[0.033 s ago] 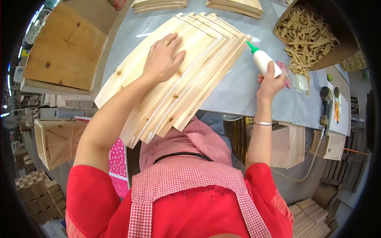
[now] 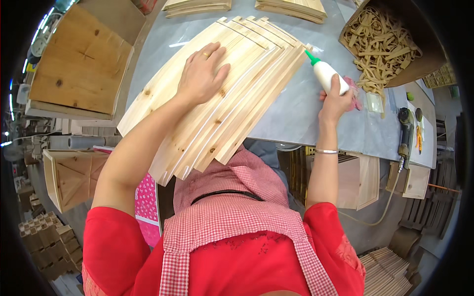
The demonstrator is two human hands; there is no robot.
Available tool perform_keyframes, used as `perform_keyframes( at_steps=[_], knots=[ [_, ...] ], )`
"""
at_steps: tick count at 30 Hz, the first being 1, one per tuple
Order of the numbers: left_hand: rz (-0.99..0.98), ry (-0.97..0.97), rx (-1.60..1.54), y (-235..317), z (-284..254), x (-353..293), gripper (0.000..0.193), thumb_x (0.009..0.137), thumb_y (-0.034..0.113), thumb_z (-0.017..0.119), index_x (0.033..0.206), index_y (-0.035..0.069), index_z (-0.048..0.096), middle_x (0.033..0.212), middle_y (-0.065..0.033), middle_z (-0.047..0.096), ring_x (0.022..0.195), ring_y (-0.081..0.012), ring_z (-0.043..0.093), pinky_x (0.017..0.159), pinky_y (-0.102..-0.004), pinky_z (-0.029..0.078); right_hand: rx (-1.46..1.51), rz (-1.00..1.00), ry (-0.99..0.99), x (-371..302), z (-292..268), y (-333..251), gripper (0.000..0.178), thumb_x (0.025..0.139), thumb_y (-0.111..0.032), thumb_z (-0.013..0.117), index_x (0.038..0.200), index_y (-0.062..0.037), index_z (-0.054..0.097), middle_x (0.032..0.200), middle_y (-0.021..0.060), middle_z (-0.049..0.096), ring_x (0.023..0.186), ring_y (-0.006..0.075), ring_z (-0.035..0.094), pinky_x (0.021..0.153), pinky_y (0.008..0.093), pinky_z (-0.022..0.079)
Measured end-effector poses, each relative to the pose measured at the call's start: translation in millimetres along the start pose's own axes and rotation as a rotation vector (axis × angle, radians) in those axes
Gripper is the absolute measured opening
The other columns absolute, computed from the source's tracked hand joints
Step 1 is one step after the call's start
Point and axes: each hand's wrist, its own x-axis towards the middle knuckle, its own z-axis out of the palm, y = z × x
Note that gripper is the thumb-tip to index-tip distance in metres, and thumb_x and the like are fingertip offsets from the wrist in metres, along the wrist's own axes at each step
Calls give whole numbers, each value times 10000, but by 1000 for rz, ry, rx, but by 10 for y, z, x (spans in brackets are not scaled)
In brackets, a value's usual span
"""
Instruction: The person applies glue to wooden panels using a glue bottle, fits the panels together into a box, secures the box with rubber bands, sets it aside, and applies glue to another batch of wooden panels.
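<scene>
Several pale pine boards (image 2: 163,103) lie fanned in a slanted, overlapping stack on the grey table, their near ends reaching past its front edge. White glue lines run along the exposed edges of the right-hand boards. My left hand (image 2: 203,76) rests flat on the top board with its fingers stretched out and a ring on one. On the right, my right hand (image 2: 335,101) is wrapped round a white glue bottle (image 2: 328,77) with a green nozzle. The bottle tilts so that its nozzle tip is close to the far right corner of the boards; whether they touch, I cannot tell.
A cardboard box (image 2: 432,61) of tangled tan strips stands at the back right. A pink cloth (image 2: 354,93) lies behind my right hand. Farther right is a black air tool (image 2: 406,130) with a hose. More board stacks (image 2: 291,9) sit at the far edge; a wooden box (image 2: 74,64) stands left.
The glue bottle and my right hand have shifted very slightly to the left and away from me. My left hand and the boards look the same.
</scene>
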Motion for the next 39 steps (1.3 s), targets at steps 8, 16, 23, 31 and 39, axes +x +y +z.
perform_keyframes(
  at_steps=[8,16,23,31,39],
  knots=[
    [-15,-9,13,22,-8,18,476,955,335,541,1322,32,565,1442,-157,494,1363,-306,429,1145,-453,293,-78,-25,-5,202,185,152,515,867,-336,737,1099,63,507,932,172,628,569,192,619,424,286,485],
    [18,34,39,-54,65,-8,497,968,366,515,1348,47,552,1446,-159,499,1332,-330,459,1122,-451,310,-75,-2,-132,-240,-56,94,398,883,-295,727,1024,30,545,933,127,625,625,158,610,459,254,498],
    [-26,-2,-25,7,-12,-38,500,941,320,533,1307,-21,532,1377,-253,510,1286,-398,476,1094,-452,375,-123,44,-353,-1289,-404,-112,392,904,-291,717,1103,6,556,949,82,615,721,136,606,475,258,507],
    [-56,-20,-65,13,-32,-54,518,941,362,495,1298,-10,542,1392,-242,508,1290,-395,475,1101,-459,365,-201,-110,-689,-2137,-684,-214,351,883,-185,711,1122,14,548,967,86,606,873,156,569,755,305,479],
    [-53,-29,-63,28,-85,-59,504,931,363,497,1273,-3,555,1378,-244,518,1285,-400,479,1095,-477,367,-129,-125,-787,-2394,-710,-263,375,864,-191,736,1123,8,553,936,79,606,835,148,570,727,295,478]
  ],
)
